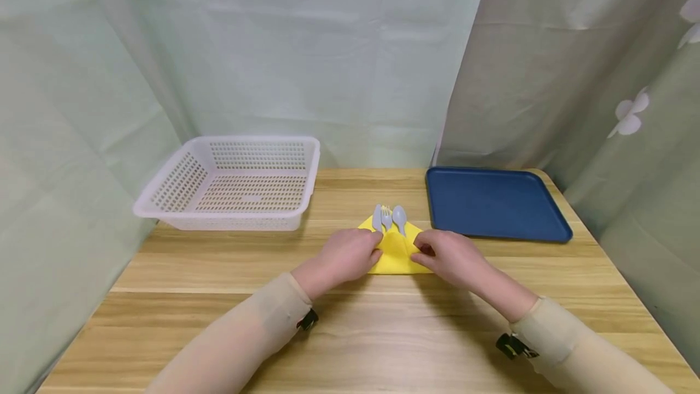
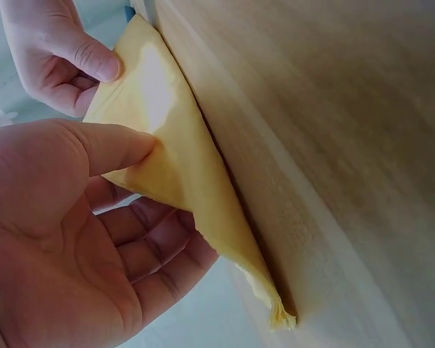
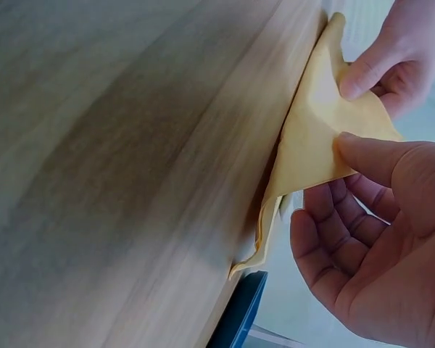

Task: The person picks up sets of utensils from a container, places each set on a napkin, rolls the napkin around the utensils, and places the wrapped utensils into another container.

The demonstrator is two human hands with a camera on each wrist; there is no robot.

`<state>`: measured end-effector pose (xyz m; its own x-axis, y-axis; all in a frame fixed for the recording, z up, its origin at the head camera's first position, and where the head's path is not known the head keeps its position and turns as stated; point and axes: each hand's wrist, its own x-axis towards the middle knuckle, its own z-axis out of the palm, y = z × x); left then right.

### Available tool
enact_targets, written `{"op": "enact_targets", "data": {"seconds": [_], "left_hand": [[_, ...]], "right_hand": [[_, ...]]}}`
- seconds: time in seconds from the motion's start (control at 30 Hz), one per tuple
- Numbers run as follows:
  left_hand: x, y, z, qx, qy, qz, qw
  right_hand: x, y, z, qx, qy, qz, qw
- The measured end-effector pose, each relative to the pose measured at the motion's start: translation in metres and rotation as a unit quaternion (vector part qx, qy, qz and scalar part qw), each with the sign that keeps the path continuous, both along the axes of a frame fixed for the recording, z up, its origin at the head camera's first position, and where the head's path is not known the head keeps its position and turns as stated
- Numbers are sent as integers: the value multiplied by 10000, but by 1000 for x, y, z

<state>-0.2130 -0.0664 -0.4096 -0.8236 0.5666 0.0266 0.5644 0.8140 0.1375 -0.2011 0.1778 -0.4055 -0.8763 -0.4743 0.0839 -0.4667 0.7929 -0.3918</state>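
Observation:
A yellow napkin (image 1: 395, 257) lies on the table with its lower part folded up over a grey knife (image 1: 377, 217), fork (image 1: 386, 219) and spoon (image 1: 400, 216). Their upper ends stick out past the fold; the handles are hidden under the cloth. On the left, my left hand (image 1: 350, 253) pinches the folded flap, thumb (image 2: 134, 148) on the near face and fingers behind. My right hand (image 1: 451, 255) pinches the flap's right side the same way, its thumb (image 3: 366, 156) pressed on the cloth. Both wrist views show the flap (image 3: 312, 127) raised between the hands.
A white perforated plastic basket (image 1: 219, 219) stands at the back left of the wooden table (image 1: 383, 333). At the back right lies a flat blue tray (image 1: 494, 202). Pale curtains (image 1: 306, 47) hang close behind the table and along both sides.

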Motion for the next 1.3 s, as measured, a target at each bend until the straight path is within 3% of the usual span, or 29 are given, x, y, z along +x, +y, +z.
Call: {"op": "enact_targets", "data": {"seconds": [0.3,1.3], "left_hand": [[-6,2,-3,-17,186,1,9998],[-14,8,-7,-456,-104,793,9958]], "right_hand": [[-8,-1,-4,52,-76,-119,9999],[-18,-6,-18,90,-83,-544,9984]]}}
